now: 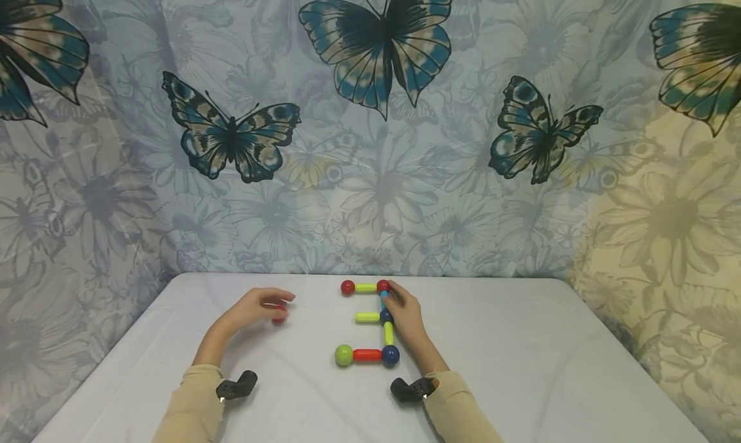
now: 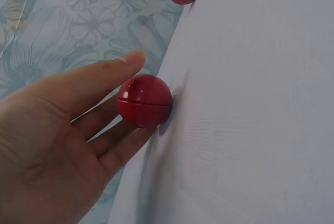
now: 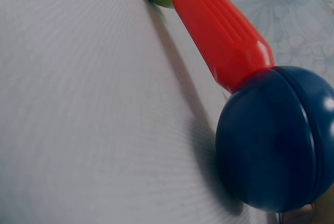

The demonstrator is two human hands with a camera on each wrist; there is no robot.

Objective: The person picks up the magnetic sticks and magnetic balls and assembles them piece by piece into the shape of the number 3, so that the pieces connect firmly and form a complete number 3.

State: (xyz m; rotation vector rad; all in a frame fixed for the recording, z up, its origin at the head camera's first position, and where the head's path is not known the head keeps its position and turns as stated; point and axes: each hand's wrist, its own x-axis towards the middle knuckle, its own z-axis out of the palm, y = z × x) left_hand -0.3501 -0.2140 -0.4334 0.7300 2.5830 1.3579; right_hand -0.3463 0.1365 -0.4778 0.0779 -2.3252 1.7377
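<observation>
My left hand (image 1: pixel 255 308) curves loosely around a loose red ball (image 2: pixel 144 101) resting on the table. In the left wrist view its thumb and fingers lie about the ball, and the fingertips behind it are hidden. My right hand (image 1: pixel 406 311) holds the upper right side of a ball-and-stick figure at the blue stick (image 1: pixel 384 297), just below a red ball (image 1: pixel 383 286). Another red ball (image 1: pixel 347 287), yellow-green sticks (image 1: pixel 367 317), dark blue balls (image 3: pixel 274 140), a red stick (image 3: pixel 222 31) and a green ball (image 1: pixel 344 355) make up the rest. The right wrist view hides the right fingers.
The white table (image 1: pixel 307 398) reaches back to a hanging cloth (image 1: pixel 382 231) printed with butterflies and flowers. A black wrist camera (image 1: pixel 237 386) is strapped to the left forearm, and a second black wrist camera (image 1: pixel 411 390) to the right.
</observation>
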